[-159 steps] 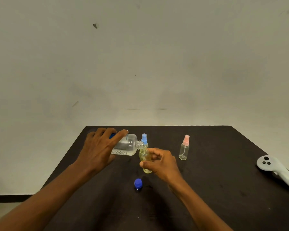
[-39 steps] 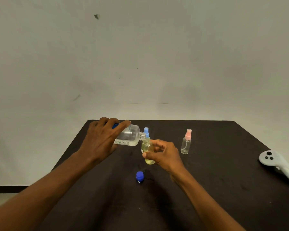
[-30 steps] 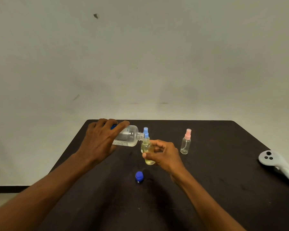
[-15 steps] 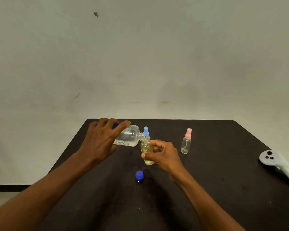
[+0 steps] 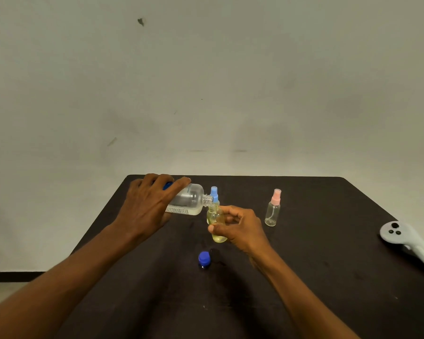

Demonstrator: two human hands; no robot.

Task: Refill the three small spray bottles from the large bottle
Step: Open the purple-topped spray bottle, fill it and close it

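Note:
My left hand [image 5: 145, 211] grips the large clear bottle [image 5: 190, 200], tipped on its side with its open neck over the mouth of a small uncapped bottle [image 5: 216, 222] holding yellowish liquid. My right hand [image 5: 238, 226] holds that small bottle upright above the dark table [image 5: 316, 265]. Just behind them stands a small bottle with a blue spray cap [image 5: 214, 193], mostly hidden. A small clear bottle with a pink spray cap [image 5: 272, 211] stands to the right, looking empty. A dark blue cap [image 5: 204, 259] lies on the table in front.
A white hand controller [image 5: 409, 243] lies at the table's right edge. A small dark wet-looking patch sits beside the blue cap. A plain wall rises behind the table's far edge.
Little has changed over the last second; both hands keep the same pouring pose. Since 5.3 s ago the view has tilted slightly, shifting everything up in the frame.

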